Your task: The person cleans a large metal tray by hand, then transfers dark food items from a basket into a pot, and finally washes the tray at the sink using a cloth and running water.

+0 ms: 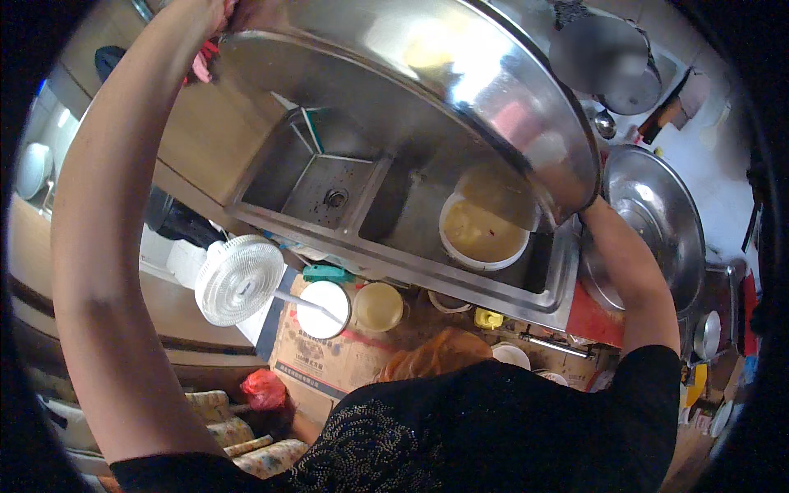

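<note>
A large stainless steel basin (382, 46) is raised and tilted over a double-bowl steel sink (363, 237). My left hand (223, 17) grips its far left edge, mostly cut off at the top of the view. At the lower right end of the rim, my right hand (588, 206) holds the basin, its fingers largely hidden. Below, in the right sink bowl, stands a white bucket (484, 264) with cloudy yellowish liquid in it, partly covered from view by the basin. Dark specks lie around the drain (336, 198) of the left bowl.
Another steel basin (653, 228) rests right of the sink. Beyond it are a cleaver (669, 114), a ladle (605, 125) and a dark pan (598, 55). A white fan (239, 280), a pale bucket (378, 307) and flattened cardboard (308, 360) occupy the floor.
</note>
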`<state>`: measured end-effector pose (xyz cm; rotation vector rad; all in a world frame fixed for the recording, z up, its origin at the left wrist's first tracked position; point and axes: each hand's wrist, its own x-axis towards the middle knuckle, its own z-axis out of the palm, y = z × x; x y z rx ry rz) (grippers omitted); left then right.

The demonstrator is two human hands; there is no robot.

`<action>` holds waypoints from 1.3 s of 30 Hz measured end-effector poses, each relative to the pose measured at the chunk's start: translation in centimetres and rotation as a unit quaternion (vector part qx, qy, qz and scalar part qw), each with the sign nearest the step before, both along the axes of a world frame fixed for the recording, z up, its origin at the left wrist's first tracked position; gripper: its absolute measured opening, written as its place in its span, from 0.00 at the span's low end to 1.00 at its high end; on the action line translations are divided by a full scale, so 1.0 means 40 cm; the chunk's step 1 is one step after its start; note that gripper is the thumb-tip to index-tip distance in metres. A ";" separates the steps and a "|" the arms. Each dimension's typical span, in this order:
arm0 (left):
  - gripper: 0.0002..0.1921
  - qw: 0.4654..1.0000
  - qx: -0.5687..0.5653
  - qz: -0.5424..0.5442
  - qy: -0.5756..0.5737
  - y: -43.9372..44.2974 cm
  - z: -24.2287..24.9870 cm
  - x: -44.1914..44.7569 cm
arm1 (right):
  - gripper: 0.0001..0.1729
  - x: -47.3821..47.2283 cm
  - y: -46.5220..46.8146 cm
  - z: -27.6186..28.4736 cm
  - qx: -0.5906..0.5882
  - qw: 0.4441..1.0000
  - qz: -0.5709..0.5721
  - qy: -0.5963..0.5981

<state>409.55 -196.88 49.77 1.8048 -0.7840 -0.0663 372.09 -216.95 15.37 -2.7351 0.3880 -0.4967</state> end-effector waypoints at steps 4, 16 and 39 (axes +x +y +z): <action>0.19 0.998 0.036 -0.053 0.023 0.063 -0.045 0.041 | 0.24 -0.007 0.100 0.091 0.120 0.987 0.109 0.014; 0.06 0.976 -0.018 0.120 0.182 0.590 -0.729 0.087 | 0.16 0.022 0.172 -0.233 0.138 0.941 -0.212 0.225; 0.21 0.917 0.283 0.250 0.127 0.543 -1.329 0.108 | 0.21 0.511 -0.498 0.561 -0.455 0.803 -0.368 -0.112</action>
